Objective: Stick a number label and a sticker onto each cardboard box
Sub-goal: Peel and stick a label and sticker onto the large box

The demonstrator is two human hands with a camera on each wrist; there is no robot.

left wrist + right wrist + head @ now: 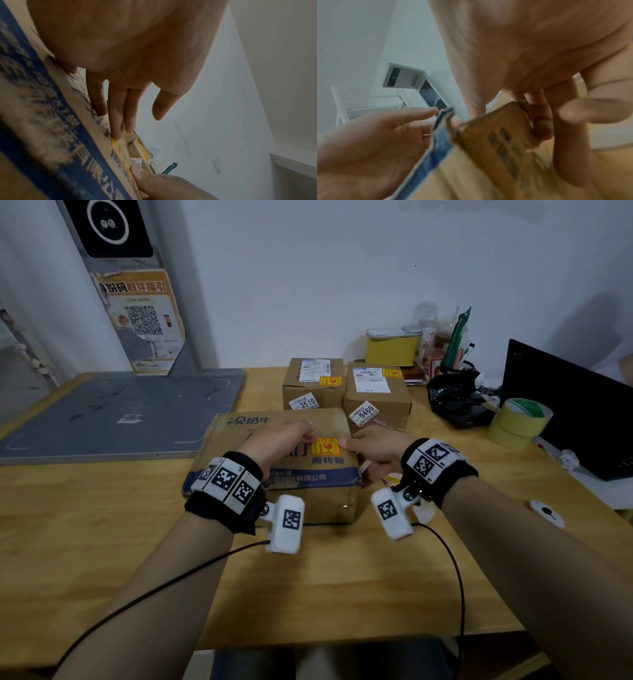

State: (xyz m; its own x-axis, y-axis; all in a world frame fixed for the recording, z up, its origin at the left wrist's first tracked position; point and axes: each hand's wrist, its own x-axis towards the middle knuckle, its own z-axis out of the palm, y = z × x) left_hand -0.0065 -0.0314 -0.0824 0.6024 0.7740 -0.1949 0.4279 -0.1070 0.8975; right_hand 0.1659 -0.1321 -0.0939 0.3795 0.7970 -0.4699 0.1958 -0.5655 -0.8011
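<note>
Presently: left hand (279,440) flat-fingered and right hand (371,448) thumb-down on yellow sticker (326,447), right fingers curled round cardboard box (270,470) edge.

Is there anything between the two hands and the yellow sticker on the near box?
Nothing visible. The left hand has its fingertips directly on the yellow sticker on the near box, and the right hand thumb presses its other edge.

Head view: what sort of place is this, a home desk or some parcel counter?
Probably a parcel pickup counter: labelled cardboard boxes with number tags on a wooden table, tape rolls, and a scanner stand bearing a QR-code poster.
</note>
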